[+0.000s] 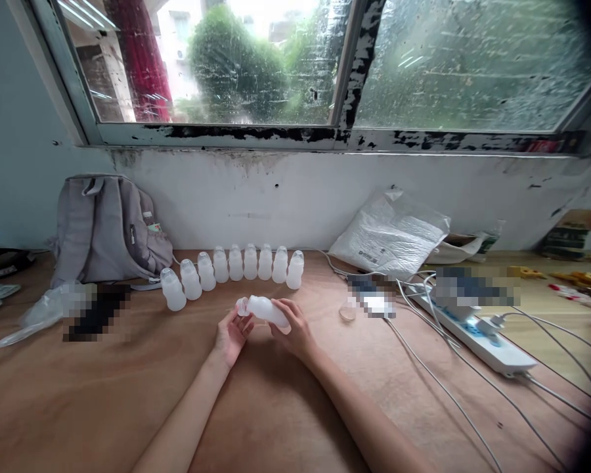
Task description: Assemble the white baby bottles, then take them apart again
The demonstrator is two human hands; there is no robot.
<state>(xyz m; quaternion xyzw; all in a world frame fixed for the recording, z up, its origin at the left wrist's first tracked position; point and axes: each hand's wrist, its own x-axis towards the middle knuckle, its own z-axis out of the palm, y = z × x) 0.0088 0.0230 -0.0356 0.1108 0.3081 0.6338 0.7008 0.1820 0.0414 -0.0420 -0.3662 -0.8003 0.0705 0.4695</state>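
My right hand (294, 330) grips a small translucent white plastic bottle (267, 309), held tilted on its side above the wooden table (128, 394). My left hand (232, 334) pinches the bottle's clear cap (242, 305) at its left end. Behind my hands, several more such bottles (235, 265) stand upright in a curved row near the wall.
A grey backpack (106, 230) leans on the wall at back left, with a clear plastic bag (34, 315) in front of it. A white plastic bag (391, 233) lies at back right. A white power strip (477, 338) with cables sits at right. A small clear cap (347, 310) lies near it.
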